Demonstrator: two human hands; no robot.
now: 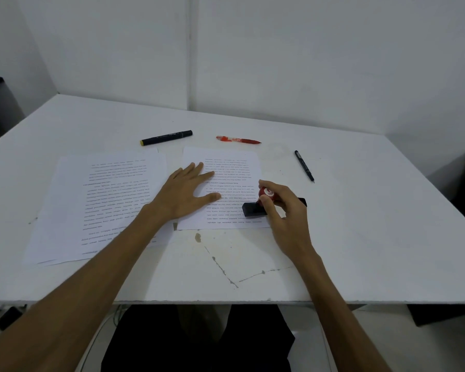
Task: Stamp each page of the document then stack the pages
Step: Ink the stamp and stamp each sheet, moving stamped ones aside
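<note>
While a black marker (166,137), a red pen (238,140) and a black pen (304,165) are lying far on the white counter (360,224), we are pressing our flat left hand (184,193) on the printed page (226,183), our right hand (282,210) gripping the red-knobbed stamp (261,204) at its near right corner; a page pile (91,205) is lying left. The knob's white lettering is not fully readable.

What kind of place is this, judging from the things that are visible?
Probably a plain office or study corner. A white table stands against bare white walls, printed pages lie on it with pens such as the red pen, and the right hand holds a stamp.
</note>
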